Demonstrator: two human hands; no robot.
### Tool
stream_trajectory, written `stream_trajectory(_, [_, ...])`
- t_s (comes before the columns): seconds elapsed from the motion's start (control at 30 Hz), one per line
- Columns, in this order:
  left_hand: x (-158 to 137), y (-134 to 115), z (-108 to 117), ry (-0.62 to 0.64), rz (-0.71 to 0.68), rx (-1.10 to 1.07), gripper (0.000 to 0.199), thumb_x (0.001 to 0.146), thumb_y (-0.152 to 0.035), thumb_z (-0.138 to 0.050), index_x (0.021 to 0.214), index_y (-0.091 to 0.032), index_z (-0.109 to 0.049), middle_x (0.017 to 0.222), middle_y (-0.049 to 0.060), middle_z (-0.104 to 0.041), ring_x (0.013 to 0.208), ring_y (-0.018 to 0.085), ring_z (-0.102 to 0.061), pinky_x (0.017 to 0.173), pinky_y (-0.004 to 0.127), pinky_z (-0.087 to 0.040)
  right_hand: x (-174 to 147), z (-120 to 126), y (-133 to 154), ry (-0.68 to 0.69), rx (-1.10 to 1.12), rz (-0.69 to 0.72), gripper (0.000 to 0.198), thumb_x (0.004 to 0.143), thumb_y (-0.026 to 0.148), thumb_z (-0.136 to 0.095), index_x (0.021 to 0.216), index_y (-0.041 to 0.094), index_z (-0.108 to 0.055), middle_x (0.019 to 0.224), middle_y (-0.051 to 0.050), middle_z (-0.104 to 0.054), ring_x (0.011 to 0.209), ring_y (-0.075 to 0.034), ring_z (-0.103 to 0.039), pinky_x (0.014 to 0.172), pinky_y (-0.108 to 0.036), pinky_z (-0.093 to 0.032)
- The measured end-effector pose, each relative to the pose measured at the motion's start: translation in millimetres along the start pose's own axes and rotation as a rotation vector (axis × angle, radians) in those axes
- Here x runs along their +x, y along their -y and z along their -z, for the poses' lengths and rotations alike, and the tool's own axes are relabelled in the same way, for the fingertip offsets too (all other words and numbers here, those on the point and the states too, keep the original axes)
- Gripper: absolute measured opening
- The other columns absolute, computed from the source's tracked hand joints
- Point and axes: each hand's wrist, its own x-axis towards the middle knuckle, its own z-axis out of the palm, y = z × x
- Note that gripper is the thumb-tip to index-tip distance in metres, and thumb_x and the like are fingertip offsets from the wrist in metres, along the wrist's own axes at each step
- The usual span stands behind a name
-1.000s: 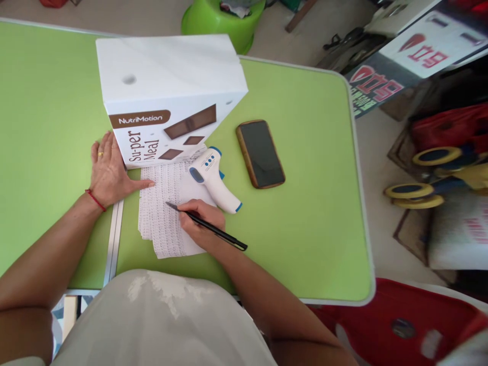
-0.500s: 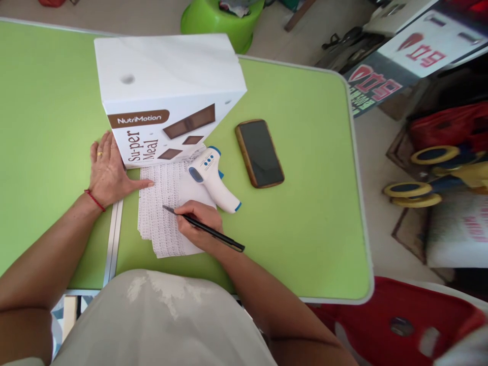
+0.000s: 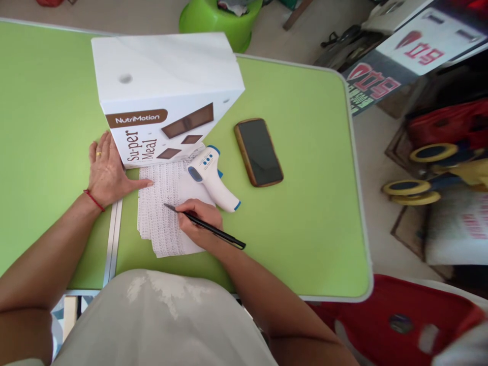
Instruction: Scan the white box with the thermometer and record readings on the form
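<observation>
My right hand [image 3: 200,221] grips a black pen [image 3: 213,230], its tip over the handwritten lines on a stack of paper sheets [image 3: 163,226]. Spread flat beside the box, my left hand [image 3: 109,173] has its thumb on the left edge of the paper. The white box [image 3: 168,66], printed "NutriMotion Su-per Meal", stands at the top of the sheets and covers part of them. A white and blue infrared thermometer [image 3: 213,180] lies partly across the paper, just above my right hand.
A smartphone [image 3: 259,152] in a brown case lies right of the thermometer on the green folding table [image 3: 312,218]. Beyond the far edge stands a green stool [image 3: 217,20]. A red seat [image 3: 400,315] is at the lower right, near yellow-rimmed wheels [image 3: 407,188].
The pen tip has shifted very slightly along the written lines. My left hand stays in place, and the whole view has drifted a little.
</observation>
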Motion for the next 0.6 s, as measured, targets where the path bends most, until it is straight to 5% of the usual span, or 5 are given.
stream_trajectory(0.6, [-0.4,0.2,0.7,0.002,0.001,-0.002,0.118,0.049,-0.085,-0.068,0.144,-0.024,-0.032,0.151,0.015,-0.037,0.144,0.044,-0.022,0.119,0.062,-0.007,0.8,-1.0,1.9,-0.067,-0.023,0.077,0.014,0.073,0.011,-0.052,0.073,0.021,-0.062,0.057,0.005,-0.061,0.047,-0.009,-0.055,0.048,-0.02,-0.048])
